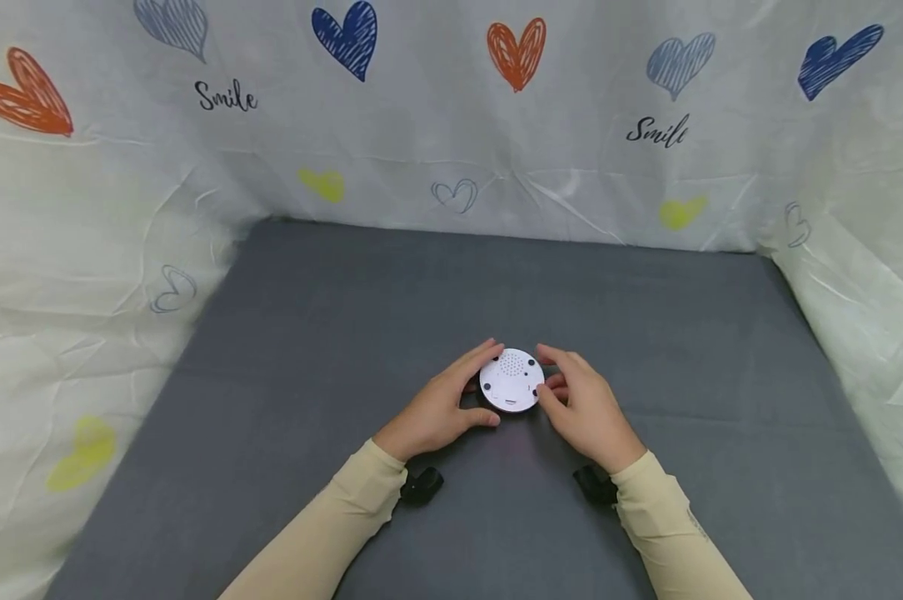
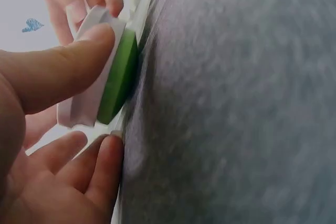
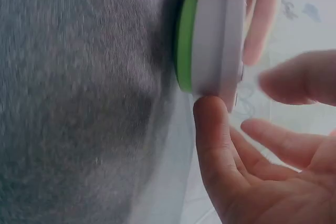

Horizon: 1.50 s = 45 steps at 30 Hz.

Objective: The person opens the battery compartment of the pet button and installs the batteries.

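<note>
A round white device (image 1: pixel 508 392) lies flat on the grey cloth, its white face up with a patch of small holes and several dark round dots. Its lower part (image 2: pixel 118 77) is green, seen in both wrist views. My left hand (image 1: pixel 440 408) grips the device from the left, fingers at its far edge and thumb at its near side. From the right, my right hand (image 1: pixel 588 407) reaches its rim. In the right wrist view one right fingertip (image 3: pixel 210 111) touches the white side (image 3: pixel 208 40), while the right thumb (image 3: pixel 299 77) stands apart from it.
The grey cloth (image 1: pixel 346 308) covers the table surface. White sheeting (image 1: pixel 421 108) printed with hearts and "Smile" stands behind and at both sides. Black wrist-worn cameras (image 1: pixel 421 486) hang below each cream sleeve cuff (image 1: pixel 376 475).
</note>
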Tool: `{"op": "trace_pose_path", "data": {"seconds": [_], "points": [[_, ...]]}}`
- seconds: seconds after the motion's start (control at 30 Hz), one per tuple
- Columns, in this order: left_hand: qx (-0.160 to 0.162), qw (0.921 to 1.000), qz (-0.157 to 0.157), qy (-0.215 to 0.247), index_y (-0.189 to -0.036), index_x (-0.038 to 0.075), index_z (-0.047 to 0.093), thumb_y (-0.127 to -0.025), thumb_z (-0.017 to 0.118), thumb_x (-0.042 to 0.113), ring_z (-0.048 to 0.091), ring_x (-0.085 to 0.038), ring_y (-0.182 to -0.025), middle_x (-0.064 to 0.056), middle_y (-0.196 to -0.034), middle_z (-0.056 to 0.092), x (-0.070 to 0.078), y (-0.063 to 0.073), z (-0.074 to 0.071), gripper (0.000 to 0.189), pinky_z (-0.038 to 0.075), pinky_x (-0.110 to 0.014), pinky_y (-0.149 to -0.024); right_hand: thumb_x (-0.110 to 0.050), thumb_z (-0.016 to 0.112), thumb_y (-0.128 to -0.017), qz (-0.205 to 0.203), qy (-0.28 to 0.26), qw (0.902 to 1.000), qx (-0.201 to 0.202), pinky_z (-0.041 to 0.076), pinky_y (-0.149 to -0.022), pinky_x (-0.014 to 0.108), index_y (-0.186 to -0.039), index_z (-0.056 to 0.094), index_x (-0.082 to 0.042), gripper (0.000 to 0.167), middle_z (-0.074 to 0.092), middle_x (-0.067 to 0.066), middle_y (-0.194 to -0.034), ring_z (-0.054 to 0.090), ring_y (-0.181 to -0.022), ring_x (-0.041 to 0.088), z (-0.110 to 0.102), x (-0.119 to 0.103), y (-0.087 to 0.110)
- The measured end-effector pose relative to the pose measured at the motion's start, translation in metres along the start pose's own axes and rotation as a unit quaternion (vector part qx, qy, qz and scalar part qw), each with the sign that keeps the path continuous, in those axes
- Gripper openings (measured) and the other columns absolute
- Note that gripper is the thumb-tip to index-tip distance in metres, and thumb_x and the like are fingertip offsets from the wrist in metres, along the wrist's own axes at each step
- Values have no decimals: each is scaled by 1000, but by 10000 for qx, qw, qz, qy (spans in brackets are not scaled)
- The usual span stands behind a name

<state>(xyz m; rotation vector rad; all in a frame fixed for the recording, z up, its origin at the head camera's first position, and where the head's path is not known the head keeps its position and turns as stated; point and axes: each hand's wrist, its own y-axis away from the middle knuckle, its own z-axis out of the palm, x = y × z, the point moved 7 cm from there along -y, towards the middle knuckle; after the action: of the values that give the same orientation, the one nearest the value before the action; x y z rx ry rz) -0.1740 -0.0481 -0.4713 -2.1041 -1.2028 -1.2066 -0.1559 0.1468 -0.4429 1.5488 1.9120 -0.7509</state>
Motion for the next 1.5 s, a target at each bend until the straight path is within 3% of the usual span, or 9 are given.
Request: {"op": "trace_pose_path", "data": {"seconds": [0.17, 0.3, 0.67, 0.87, 1.07, 1.23, 1.4, 1.5], "points": [[195, 9993, -75, 305, -170, 21, 36, -92, 87, 5, 53, -19, -152, 2, -174, 39, -5, 2, -4, 94, 52, -35, -117, 0, 66, -97, 229, -265, 9991, -235, 64, -94, 38, -156, 56, -7, 60, 67, 12, -144, 74, -107, 20, 2, 8, 0], [323, 9991, -135, 221, -168, 21, 39, -92, 87, 7, 62, -18, -143, -1, -166, 51, -6, 3, -4, 90, 54, -33, -115, 3, 70, -96, 260, -362, 9986, -284, 64, -93, 35, -153, 60, -9, 59, 68, 11, -141, 74, -106, 19, 3, 11, 2], [580, 9983, -55, 47, -157, 20, 52, -93, 85, 8, 63, -18, -141, -2, -158, 57, -3, 4, -8, 73, 55, -28, -112, 3, 85, -90, 239, -478, 9984, -174, 64, -88, 30, -147, 65, -10, 62, 72, 10, -128, 75, -100, 17, 6, 10, 6], [565, 9969, -206, 507, -150, 18, 55, -93, 85, 8, 67, -19, -137, -7, -154, 62, -6, 5, -11, 65, 57, -28, -110, 2, 86, -89, 165, -530, 9984, -124, 64, -87, 29, -144, 68, -10, 58, 73, 9, -125, 75, -100, 17, 7, 10, 2], [614, 9945, -351, 775, -138, 19, 63, -98, 82, 31, 74, -11, -122, -3, -138, 72, -10, 6, -13, 45, 62, -26, -98, -11, 81, -97, 173, -540, 9984, -19, 64, -90, 30, -137, 74, -11, 40, 76, 6, -124, 75, -105, 18, 0, 15, 0], [772, 9918, -393, 936, -133, 20, 67, -106, 69, 46, 77, -8, -107, 0, -125, 76, -11, 3, -14, 38, 64, -26, -91, -25, 76, -103, 214, -560, 9981, 110, 62, -87, 28, -128, 79, -15, 27, 79, 1, -119, 74, -101, 14, -5, 19, -2], [836, 9888, -357, 1185, -127, 18, 70, -112, 57, 49, 79, -16, -94, -4, -108, 80, -12, 0, -15, 38, 66, -29, -83, -31, 73, -106, 296, -808, 9959, 281, 59, -77, 25, -111, 82, -16, 19, 80, 2, -96, 72, -85, 13, -8, 23, -8], [760, 9897, -334, 1167, -118, 17, 73, -114, 54, 46, 79, -18, -85, -5, -96, 80, -11, -1, -14, 35, 66, -32, -76, -34, 70, -107, 469, -915, 9941, 352, 57, -72, 23, -101, 82, -15, 23, 77, 4, -85, 70, -78, 14, -9, 27, -11]]}}
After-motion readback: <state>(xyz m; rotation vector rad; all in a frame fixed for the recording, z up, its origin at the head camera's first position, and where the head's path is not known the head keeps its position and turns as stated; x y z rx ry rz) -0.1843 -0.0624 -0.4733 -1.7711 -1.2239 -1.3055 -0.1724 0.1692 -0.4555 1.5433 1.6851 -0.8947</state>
